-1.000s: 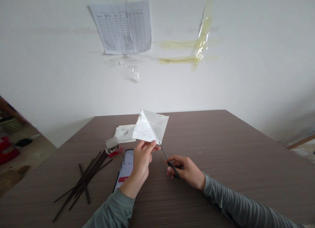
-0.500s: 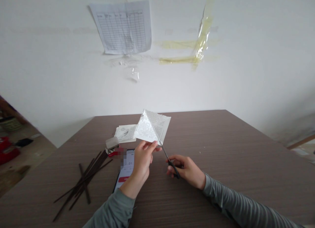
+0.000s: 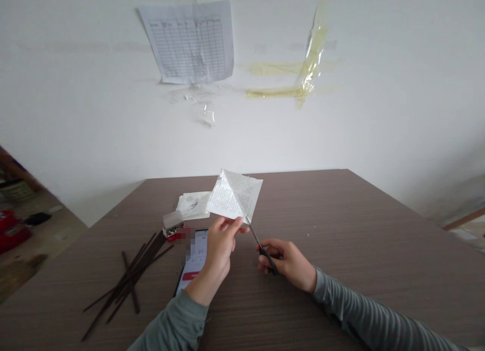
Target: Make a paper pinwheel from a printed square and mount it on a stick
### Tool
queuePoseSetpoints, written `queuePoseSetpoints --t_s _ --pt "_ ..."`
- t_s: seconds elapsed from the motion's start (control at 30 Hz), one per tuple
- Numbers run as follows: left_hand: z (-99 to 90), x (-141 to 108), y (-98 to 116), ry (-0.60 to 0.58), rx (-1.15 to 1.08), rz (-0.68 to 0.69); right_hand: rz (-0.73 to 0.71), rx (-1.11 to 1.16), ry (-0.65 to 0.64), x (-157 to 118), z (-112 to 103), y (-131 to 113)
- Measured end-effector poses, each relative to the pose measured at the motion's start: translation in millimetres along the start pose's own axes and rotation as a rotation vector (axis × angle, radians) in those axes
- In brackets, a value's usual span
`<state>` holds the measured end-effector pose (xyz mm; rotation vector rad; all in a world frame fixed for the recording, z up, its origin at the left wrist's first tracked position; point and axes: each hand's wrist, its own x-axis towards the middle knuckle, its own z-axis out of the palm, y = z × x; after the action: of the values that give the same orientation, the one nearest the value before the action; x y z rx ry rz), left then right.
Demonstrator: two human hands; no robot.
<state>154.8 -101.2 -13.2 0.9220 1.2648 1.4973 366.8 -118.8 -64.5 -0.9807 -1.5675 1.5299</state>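
My left hand [image 3: 220,250] pinches a folded sheet of printed paper [image 3: 234,195] by its lower edge, holding it up above the table. My right hand [image 3: 288,262] grips black-handled scissors [image 3: 264,251], with the fingers around the handles. The narrow blades point up and left, and their tip reaches the lower corner of the paper. The hands stand a short way apart, and the scissors span the gap between them.
A smartphone [image 3: 195,262] lies partly under my left hand, beside a small stapler [image 3: 173,220] and a white paper scrap [image 3: 191,205]. Several dark sticks [image 3: 129,280] lie at the left of the brown wood-grain table [image 3: 303,214]. A wall stands beyond it.
The folded paper has shifted slightly right and turned a little, and the scissors have moved only slightly. Both hands keep their hold.
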Motion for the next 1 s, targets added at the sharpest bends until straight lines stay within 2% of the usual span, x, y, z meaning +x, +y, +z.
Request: queuePoseSetpoints --t_s 0.83,1.0 --pt "0.1 -0.3 0.8 -0.006 0.047 -0.005 0.046 -0.028 0.072 -6.2 7.6 -20.0" --pt "-1.8 -0.4 -3.5 -0.050 0.018 0.010 -0.005 -0.020 0.052 -3.0 6.2 -13.7"
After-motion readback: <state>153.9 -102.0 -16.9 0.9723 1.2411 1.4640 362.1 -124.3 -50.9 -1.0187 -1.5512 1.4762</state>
